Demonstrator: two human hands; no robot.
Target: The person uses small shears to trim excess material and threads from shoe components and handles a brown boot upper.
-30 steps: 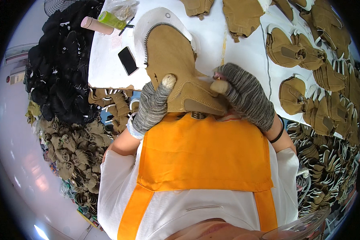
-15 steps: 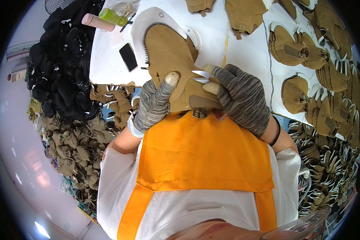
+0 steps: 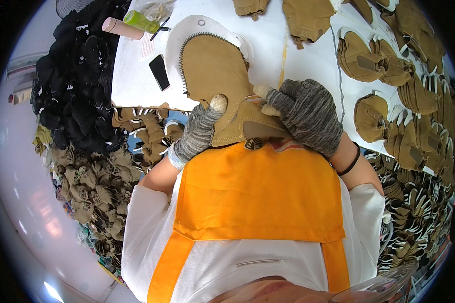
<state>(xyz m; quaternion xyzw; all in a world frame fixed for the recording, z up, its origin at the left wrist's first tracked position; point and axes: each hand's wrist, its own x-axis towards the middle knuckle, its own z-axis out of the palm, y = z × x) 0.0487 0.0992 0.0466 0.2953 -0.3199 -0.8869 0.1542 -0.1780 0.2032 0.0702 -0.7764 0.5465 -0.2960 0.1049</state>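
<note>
- Right hand point(image 3: 306, 113), in a grey knitted glove with pale fingertips: thumb and forefinger pinch a slim metal tool point(image 3: 253, 99), mostly hidden by the hand; the other fingers are curled close together.
- Left hand point(image 3: 199, 129), similarly gloved: thumb pressed flat on the tan shoe upper point(image 3: 210, 65), gripping its left edge; the remaining fingers are partly covered, and their exact spread cannot be told.
- The upper is between both hands, in front of the chest, its lower end against the orange apron point(image 3: 260, 194) and its far end over the white table point(image 3: 311, 70). The tool's tip is at its right side.
- White lining point(image 3: 174, 40) with dark zigzag stitching borders the far end.
- Left of the upper, on the table: a dark phone point(image 3: 160, 72); beyond it, a pink bottle point(image 3: 122, 29) beside a green bottle point(image 3: 141, 21).
- Right side of the table: stacked tan uppers point(image 3: 358, 55).
- Left of the table: a black heap point(image 3: 81, 76), with a brown heap point(image 3: 93, 187) nearer the person.
</note>
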